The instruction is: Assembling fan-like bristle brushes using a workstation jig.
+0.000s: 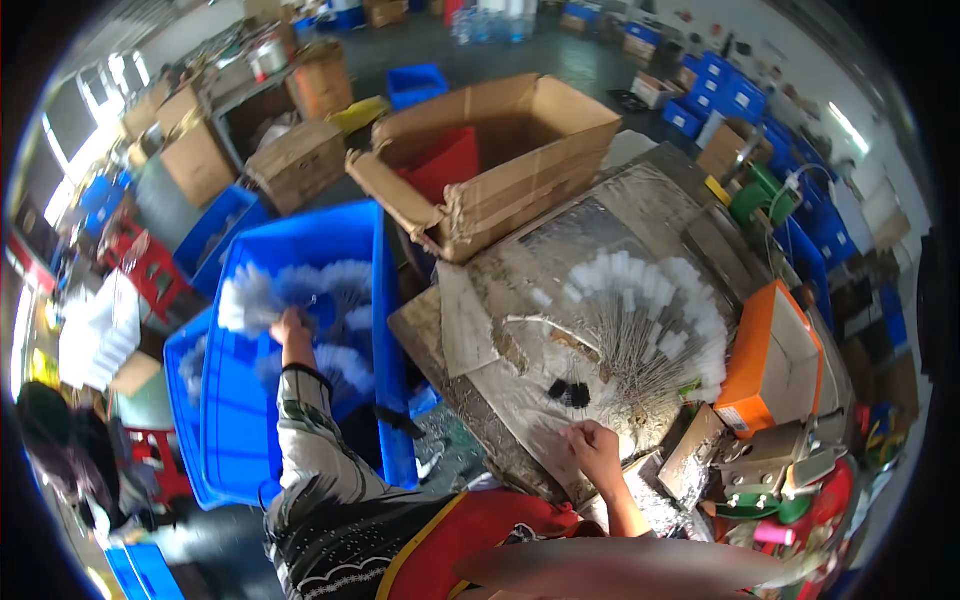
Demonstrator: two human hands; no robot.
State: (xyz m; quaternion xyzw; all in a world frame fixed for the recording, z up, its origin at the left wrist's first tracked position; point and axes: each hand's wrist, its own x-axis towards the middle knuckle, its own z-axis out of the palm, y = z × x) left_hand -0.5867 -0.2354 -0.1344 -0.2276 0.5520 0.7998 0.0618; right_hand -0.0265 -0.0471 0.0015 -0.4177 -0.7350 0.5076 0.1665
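My left hand (292,328) reaches into a large blue bin (240,440) and is closed on a bunch of white-tipped wire brushes (245,297); the fingers are slightly blurred. More white-tipped brushes (345,368) lie in the bin around it. My right hand (597,450) is at the near side of the worn workbench (545,250), fingers curled in a pinch. What it holds, if anything, cannot be made out. Just beyond it lie small black brush heads (570,393). A wide fan of white-tipped wire brushes (655,325) spreads over the bench, wires toward me.
An open cardboard box (530,190) with something red inside stands beyond the bench's left side. To the right are an orange box (770,360) and a metal machine (765,465). Blue crates (725,90) stack at the far right. A person (70,460) is at the left edge.
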